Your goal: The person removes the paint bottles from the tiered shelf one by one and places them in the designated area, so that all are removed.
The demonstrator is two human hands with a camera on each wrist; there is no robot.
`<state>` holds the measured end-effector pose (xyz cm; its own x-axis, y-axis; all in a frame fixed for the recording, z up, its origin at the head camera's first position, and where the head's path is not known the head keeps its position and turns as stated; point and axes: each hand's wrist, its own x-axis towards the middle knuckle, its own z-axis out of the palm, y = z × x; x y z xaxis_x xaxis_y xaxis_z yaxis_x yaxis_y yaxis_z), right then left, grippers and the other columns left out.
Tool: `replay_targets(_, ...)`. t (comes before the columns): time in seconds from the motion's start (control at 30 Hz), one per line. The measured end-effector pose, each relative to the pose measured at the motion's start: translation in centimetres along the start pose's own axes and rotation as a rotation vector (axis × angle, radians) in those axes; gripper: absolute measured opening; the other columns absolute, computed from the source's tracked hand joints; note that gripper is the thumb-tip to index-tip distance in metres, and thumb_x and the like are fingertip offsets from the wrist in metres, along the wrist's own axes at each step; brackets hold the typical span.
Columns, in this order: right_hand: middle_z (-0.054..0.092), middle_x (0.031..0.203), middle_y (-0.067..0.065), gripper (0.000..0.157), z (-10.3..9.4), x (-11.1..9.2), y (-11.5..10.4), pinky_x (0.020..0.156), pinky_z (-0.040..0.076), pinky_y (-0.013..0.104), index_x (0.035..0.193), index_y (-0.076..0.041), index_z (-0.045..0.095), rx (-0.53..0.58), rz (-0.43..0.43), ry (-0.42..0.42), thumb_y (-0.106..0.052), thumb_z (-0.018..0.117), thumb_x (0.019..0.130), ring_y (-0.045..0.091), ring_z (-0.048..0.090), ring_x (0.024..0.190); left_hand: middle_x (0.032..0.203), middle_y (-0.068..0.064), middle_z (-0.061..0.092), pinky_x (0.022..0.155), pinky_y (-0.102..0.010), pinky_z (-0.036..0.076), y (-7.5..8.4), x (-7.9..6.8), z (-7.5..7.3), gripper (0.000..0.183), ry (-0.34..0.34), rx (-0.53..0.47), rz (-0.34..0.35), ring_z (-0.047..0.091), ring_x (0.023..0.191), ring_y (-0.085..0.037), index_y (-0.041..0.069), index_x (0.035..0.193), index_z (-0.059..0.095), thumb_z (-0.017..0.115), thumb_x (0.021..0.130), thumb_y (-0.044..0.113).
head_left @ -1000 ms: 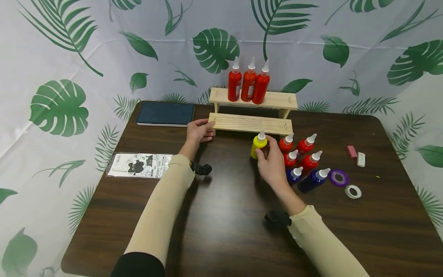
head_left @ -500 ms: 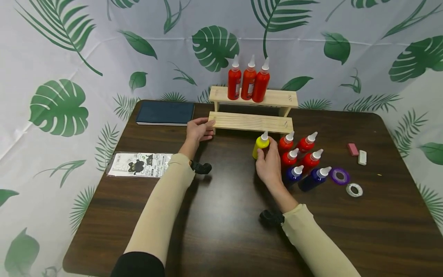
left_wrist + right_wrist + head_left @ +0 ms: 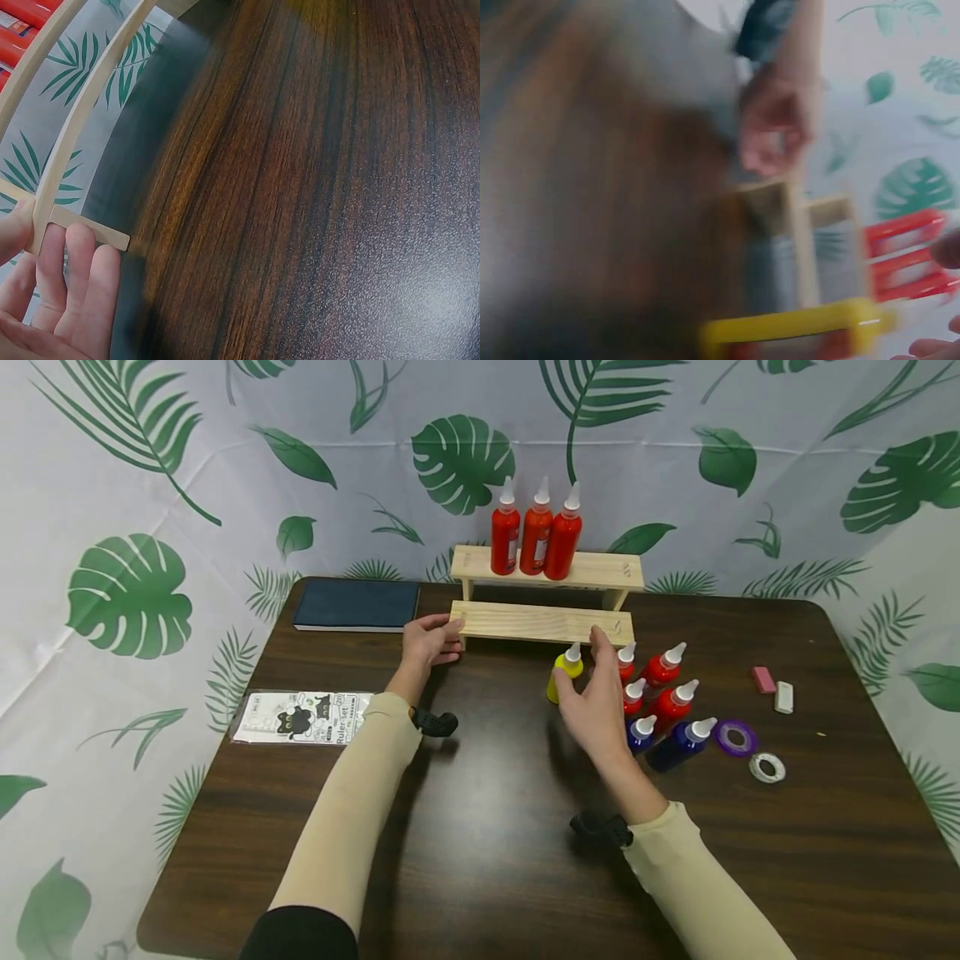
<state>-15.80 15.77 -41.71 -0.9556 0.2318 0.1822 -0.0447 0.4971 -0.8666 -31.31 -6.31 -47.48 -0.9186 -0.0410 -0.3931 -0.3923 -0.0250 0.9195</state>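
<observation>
My left hand (image 3: 425, 643) pinches the left end of the lower board of a two-step wooden rack (image 3: 536, 622). In the left wrist view, the thumb is at the board's end (image 3: 39, 217) and the fingers curl beneath it. A yellow squeeze bottle (image 3: 570, 667) with a white nozzle stands in front of the rack's right part. Beside it, my right hand (image 3: 596, 710) has its thumb and fingers spread; in the blurred right wrist view the fingertips are apart from the yellow bottle (image 3: 787, 326). Three red bottles (image 3: 536, 539) stand on the upper board.
Several red bottles (image 3: 671, 703) and two blue bottles (image 3: 678, 747) stand right of my right hand. Farther right lie a purple tape roll (image 3: 737, 738), a white tape roll (image 3: 767, 767) and two erasers (image 3: 763, 680). A dark notebook (image 3: 356, 604) and a ruler-set packet (image 3: 300, 717) lie left.
My right hand shifted the yellow bottle slightly right, then let go of it, its fingers now spread and lifted. The left hand stays on the rack.
</observation>
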Motion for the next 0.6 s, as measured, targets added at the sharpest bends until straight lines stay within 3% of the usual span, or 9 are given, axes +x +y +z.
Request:
replay_targets(0.17,0.023,0.156,0.006,0.070,-3.0,1.5,-4.1,0.115,0.027,0.045,0.152,-0.014,0.020,-0.013,-0.018,-0.076,-0.024,0.059,0.095,0.025,0.025,0.142,0.102,-0.021,0.070,0.061,-0.032,0.060,0.1,-0.1,0.0,0.036,-0.006,-0.008,-0.001,0.069,0.066,-0.018,0.012,0.116,0.067,0.077,0.083,0.023)
replay_targets(0.37,0.017,0.159,0.006,0.074,-5.7,5.5,-8.5,0.115,0.027,0.048,0.153,-0.016,0.013,-0.043,0.055,-0.203,-0.033,0.056,0.096,0.028,0.022,0.144,0.091,-0.016,0.072,0.061,-0.033,0.060,0.2,-0.2,-0.1,0.035,-0.006,-0.016,0.002,0.069,0.067,-0.020,0.011,0.115,0.067,0.077,0.082,0.022)
replay_targets(0.47,0.016,0.159,0.006,0.075,-5.8,8.4,-9.1,0.114,0.029,0.048,0.154,-0.017,0.010,-0.115,0.096,-0.229,-0.037,0.053,0.096,0.028,0.021,0.144,0.084,-0.012,0.071,0.061,-0.034,0.060,0.3,-0.2,-0.1,0.035,-0.004,-0.019,0.006,0.070,0.068,-0.021,0.011,0.114,0.068,0.078,0.082,0.022)
replay_targets(0.6,0.016,0.159,0.008,0.075,-4.9,12.6,-7.7,0.114,0.029,0.046,0.155,-0.017,0.007,-0.190,0.151,-0.264,-0.038,0.049,0.097,0.028,0.022,0.144,0.093,-0.018,0.072,0.059,-0.034,0.060,0.3,-0.1,0.0,0.035,0.002,-0.021,-0.003,0.070,0.067,-0.022,0.011,0.114,0.067,0.078,0.082,0.022)
